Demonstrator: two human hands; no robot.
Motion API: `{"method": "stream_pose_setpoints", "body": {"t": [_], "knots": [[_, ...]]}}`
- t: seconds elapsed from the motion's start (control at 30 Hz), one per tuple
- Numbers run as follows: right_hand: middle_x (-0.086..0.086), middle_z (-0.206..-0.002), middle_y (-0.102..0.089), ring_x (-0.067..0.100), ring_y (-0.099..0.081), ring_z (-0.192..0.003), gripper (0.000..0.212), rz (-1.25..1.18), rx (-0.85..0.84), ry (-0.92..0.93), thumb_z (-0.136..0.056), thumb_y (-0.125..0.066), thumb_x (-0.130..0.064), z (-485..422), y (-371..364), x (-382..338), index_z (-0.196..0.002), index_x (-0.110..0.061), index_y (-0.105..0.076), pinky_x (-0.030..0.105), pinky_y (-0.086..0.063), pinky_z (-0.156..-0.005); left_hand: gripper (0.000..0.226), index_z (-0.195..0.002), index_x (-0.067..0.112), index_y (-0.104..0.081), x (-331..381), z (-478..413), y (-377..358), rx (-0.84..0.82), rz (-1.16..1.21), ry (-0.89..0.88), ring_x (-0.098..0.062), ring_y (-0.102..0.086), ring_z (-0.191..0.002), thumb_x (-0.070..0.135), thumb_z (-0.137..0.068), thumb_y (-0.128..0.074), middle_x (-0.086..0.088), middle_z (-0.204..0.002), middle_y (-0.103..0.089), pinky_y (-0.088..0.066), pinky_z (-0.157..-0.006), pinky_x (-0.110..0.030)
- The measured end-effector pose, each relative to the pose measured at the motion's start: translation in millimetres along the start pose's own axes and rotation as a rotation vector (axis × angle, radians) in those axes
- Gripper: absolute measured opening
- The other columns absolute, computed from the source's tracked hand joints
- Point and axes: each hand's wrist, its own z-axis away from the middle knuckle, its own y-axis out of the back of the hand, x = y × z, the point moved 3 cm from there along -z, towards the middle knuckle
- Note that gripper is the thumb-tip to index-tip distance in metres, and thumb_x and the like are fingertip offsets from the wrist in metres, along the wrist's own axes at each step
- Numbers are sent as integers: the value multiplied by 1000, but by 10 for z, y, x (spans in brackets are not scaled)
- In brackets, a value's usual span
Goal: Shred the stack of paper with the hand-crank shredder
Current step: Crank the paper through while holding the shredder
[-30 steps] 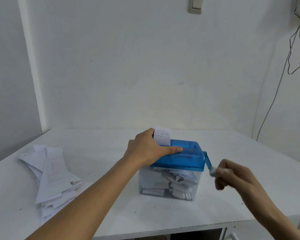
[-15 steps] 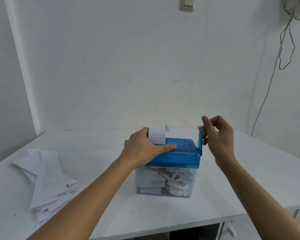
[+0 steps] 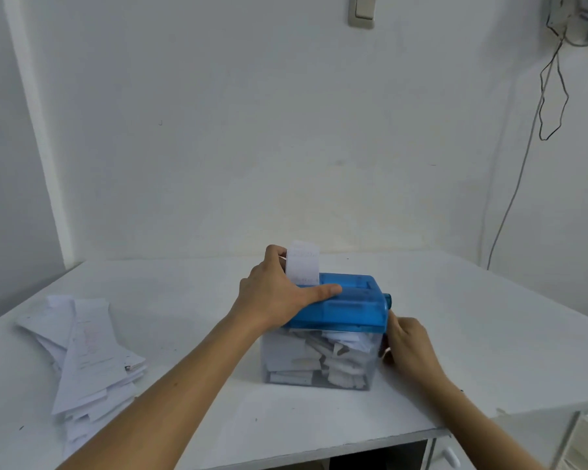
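Both our hands are on the shredder (image 3: 350,300), which stands near the middle of the table (image 3: 472,334). Our left hand (image 3: 275,293) clasps its blue lid: the thumb (image 3: 323,290) lies straight along the top, and the fingers curl over the far side, the forefinger touching a slip of paper (image 3: 302,262) that stands upright in the slot. Our right hand (image 3: 409,347) sits low against the right wall of the bin (image 3: 319,361), fingers curled in tight on the crank (image 3: 388,300); only its blue hub above the hand and a pale glint at the fingertips show.

The lid is see-through blue plastic with rounded edges. Below it, the clear boxy bin is well filled with white strips, crumpled and folded. The slip is thin and white, with faint print too small to read.

Left of the shredder and well apart from it, the stack of paper (image 3: 85,354) lies fanned out, long narrow sheets overlapping. The table is white and matte with a few dark specks. Behind it rises a plain white wall (image 3: 251,130) with a light switch (image 3: 362,10) high up and a thin cable (image 3: 553,96) looping down on the right
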Motion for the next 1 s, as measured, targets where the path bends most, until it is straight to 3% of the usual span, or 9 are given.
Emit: {"method": "stream_pose_setpoints", "body": {"t": [0.07,0.27,0.37,0.47,0.6,0.7,0.8,0.9,1.0], "knots": [[8,-63,-68,16,-58,-53,65,25,-21,-44,-105,-37,-46,104,67,-13,-68,-3,-68,24,-48,-53,105,-121,37,-34,24,-4,5,-2,2,-1,-17,-56,-112,94,-40,-69,15,-120,-51,-52,-99,-45],[8,-65,-72,18,-64,-58,70,94,-275,-9,-99,-36,-51,449,343,-273,-65,-2,-72,22,-52,-60,113,-125,35,-35,17,-3,13,-6,-15,14,-19,-56,-111,97,-34,-64,15,-119,-50,-54,-97,-45],[8,-62,-69,14,-60,-52,59,-2,-98,162,-88,-42,-57,571,598,-624,-66,-11,-73,22,-46,-55,124,-130,33,-37,18,-12,20,-31,-37,34,-20,-56,-112,99,-30,-64,14,-123,-52,-54,-97,-45],[1,-59,-68,6,-58,-50,45,0,91,270,-91,-55,-53,454,658,-864,-68,-19,-73,25,-45,-55,131,-132,32,-37,11,-18,25,-64,-37,42,-22,-57,-114,103,-25,-62,10,-130,-54,-56,-95,-45],[-9,-57,-66,4,-60,-50,41,-37,306,321,-98,-59,-39,115,594,-1001,-69,-11,-67,21,-47,-52,129,-135,30,-37,15,-13,21,-65,-17,21,-21,-57,-118,99,-29,-66,9,-135,-55,-55,-98,-45],[-3,-70,-66,2,-63,-57,31,-183,361,353,-100,-58,-36,-136,509,-1060,-89,-7,-58,17,-48,-51,124,-133,31,-37,18,1,7,-67,-7,9,-21,-56,-119,97,-32,-66,9,-136,-54,-55,-99,-45],[2,-82,-61,3,-60,-62,19,-230,437,445,-102,-56,-27,-275,409,-1086,-93,-11,-53,18,-51,-59,128,-131,32,-37,17,4,12,-69,2,10,-21,-56,-120,102,-27,-62,9,-137,-54,-56,-99,-45],[-12,-78,-56,2,-53,-73,27,-66,468,631,-106,-42,-27,-247,338,-971,-84,-16,-53,15,-42,-66,129,-132,31,-37,9,-1,6,-66,5,9,-23,-55,-122,102,-27,-62,8,-138,-53,-57,-97,-47],[-15,-91,-54,4,-48,-95,30,87,385,733,-103,-33,-36,-146,297,-792,-94,-18,-55,12,-36,-79,125,-132,30,-36,11,-5,5,-68,5,4,-23,-55,-121,100,-32,-64,8,-138,-53,-57,-97,-47]]}}
